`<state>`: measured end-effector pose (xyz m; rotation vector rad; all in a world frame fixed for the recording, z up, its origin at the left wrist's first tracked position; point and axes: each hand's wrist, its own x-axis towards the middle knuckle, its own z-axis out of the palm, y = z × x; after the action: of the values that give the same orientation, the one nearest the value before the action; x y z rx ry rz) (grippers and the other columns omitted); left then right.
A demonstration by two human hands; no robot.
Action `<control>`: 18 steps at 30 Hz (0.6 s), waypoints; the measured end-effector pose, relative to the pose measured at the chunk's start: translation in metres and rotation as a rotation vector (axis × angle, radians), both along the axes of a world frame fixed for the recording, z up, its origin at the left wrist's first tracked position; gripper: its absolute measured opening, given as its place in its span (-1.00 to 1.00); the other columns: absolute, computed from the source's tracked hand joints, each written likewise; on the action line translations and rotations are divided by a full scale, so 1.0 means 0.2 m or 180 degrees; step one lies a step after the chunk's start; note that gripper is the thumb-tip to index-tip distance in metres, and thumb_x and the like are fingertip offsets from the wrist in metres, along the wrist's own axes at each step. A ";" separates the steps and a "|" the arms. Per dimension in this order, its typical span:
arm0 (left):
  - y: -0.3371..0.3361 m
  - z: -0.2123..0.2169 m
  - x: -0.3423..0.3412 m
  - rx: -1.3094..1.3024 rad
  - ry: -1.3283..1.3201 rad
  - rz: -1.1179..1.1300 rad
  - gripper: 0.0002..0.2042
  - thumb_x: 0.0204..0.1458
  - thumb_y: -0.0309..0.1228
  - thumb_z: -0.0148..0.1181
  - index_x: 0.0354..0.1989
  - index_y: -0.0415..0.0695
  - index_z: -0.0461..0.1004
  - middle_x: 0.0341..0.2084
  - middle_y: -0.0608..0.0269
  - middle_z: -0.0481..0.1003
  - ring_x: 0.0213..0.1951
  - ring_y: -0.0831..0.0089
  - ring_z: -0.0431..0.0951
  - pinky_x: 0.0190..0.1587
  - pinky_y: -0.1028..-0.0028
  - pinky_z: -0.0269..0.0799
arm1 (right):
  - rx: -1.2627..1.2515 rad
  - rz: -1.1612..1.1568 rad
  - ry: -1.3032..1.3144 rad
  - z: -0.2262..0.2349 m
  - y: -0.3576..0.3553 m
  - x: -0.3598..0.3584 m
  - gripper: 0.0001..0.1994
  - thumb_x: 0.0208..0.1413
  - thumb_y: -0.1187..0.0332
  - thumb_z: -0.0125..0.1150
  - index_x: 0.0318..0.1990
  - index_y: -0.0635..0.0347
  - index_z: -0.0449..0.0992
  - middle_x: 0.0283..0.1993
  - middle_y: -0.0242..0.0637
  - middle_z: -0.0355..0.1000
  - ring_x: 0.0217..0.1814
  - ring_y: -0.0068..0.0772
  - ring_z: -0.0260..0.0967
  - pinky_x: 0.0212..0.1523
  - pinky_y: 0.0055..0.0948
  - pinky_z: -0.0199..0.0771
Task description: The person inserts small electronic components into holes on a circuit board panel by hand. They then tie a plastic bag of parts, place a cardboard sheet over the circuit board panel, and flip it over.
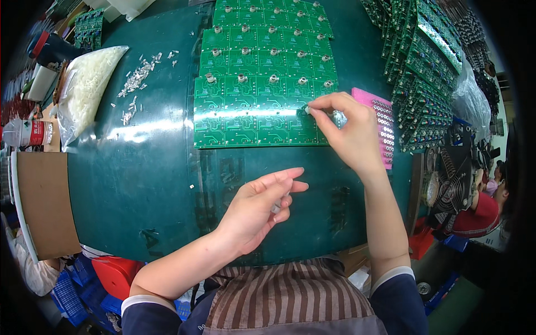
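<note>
Green circuit boards (240, 134) lie in overlapping rows on the table, with small silver cylindrical components (241, 78) standing on them. My right hand (352, 128) is over the right part of the nearest board. Its thumb and forefinger pinch a small whitish part (307, 110) at the board's surface; another shiny thing shows under the palm, too unclear to name. In front of the boards, my left hand (259, 204) is half curled, with small pale pieces (276, 208) held in the bent fingers. Their exact kind is hard to make out.
Small clear-white parts (137, 78) lie scattered at left beside a clear bag (92, 84) of pale pieces. A pink foam block (368, 100) with rows of metal parts is right of my right hand. Stacked boards (424, 72) stand far right, near a black fan (452, 187).
</note>
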<state>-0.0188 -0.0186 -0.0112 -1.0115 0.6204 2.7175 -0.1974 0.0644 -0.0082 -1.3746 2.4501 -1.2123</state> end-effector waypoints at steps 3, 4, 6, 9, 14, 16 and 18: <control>0.00 -0.01 0.01 -0.0179 0.0079 0.0029 -0.66 0.17 -0.37 -0.10 0.05 -0.32 0.27 -0.30 0.20 0.43 -0.48 0.68 0.28 -0.58 0.68 0.17 | 0.0154 0.0023 -0.0046 0.01 -0.01 -0.01 -0.93 -0.10 0.52 0.19 -0.40 0.25 0.52 -0.44 -0.23 0.47 -0.41 -0.36 0.43 -0.43 -0.46 0.39; 0.00 -0.01 0.00 -0.0084 0.0057 0.0016 -0.66 0.18 -0.36 -0.10 0.05 -0.31 0.28 -0.31 0.22 0.43 -0.49 0.68 0.27 -0.58 0.69 0.17 | 0.0177 0.0076 0.0021 0.02 -0.01 -0.01 -0.93 -0.10 0.52 0.19 -0.41 0.25 0.52 -0.44 -0.23 0.47 -0.40 -0.36 0.43 -0.43 -0.46 0.39; -0.01 -0.01 0.00 0.0018 0.0036 0.0000 -0.67 0.18 -0.35 -0.11 0.04 -0.29 0.28 -0.33 0.23 0.44 -0.50 0.68 0.27 -0.59 0.69 0.16 | 0.0206 0.0126 0.0088 0.02 -0.02 -0.01 -0.93 -0.10 0.52 0.18 -0.41 0.25 0.52 -0.44 -0.23 0.47 -0.40 -0.35 0.43 -0.42 -0.47 0.40; -0.01 -0.01 0.01 0.0060 0.0038 0.0036 -0.68 0.19 -0.35 -0.11 0.02 -0.28 0.30 -0.40 0.28 0.43 -0.51 0.69 0.27 -0.60 0.69 0.15 | 0.0255 0.0086 0.0052 0.03 -0.02 -0.01 -0.94 -0.11 0.53 0.18 -0.42 0.26 0.52 -0.45 -0.22 0.46 -0.40 -0.34 0.43 -0.41 -0.46 0.40; -0.02 -0.01 0.01 0.0175 0.0090 0.0092 -0.69 0.19 -0.34 -0.11 0.01 -0.28 0.31 -0.48 0.36 0.37 -0.53 0.69 0.26 -0.61 0.69 0.14 | 0.0375 0.0147 0.0106 0.03 -0.03 -0.01 -0.94 -0.12 0.53 0.18 -0.42 0.26 0.51 -0.45 -0.23 0.46 -0.38 -0.32 0.43 -0.38 -0.43 0.40; -0.01 -0.01 0.01 0.0174 0.0077 0.0105 -0.68 0.18 -0.35 -0.11 0.02 -0.29 0.30 -0.48 0.36 0.37 -0.52 0.68 0.26 -0.61 0.69 0.14 | 0.0324 0.0157 0.0176 0.02 -0.03 -0.01 -0.94 -0.12 0.53 0.19 -0.43 0.26 0.51 -0.45 -0.22 0.46 -0.38 -0.32 0.42 -0.38 -0.42 0.39; -0.02 0.00 0.01 0.0171 0.0062 0.0117 -0.68 0.18 -0.36 -0.10 0.03 -0.30 0.29 -0.48 0.35 0.37 -0.52 0.68 0.25 -0.61 0.69 0.14 | 0.0272 0.0166 0.0244 0.00 -0.03 -0.01 -0.94 -0.12 0.52 0.20 -0.43 0.26 0.51 -0.46 -0.22 0.45 -0.38 -0.32 0.42 -0.39 -0.42 0.39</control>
<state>-0.0174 -0.0219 -0.0118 -0.9945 0.5340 2.7632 -0.1997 0.0588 -0.0077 -1.4780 2.4679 -1.0500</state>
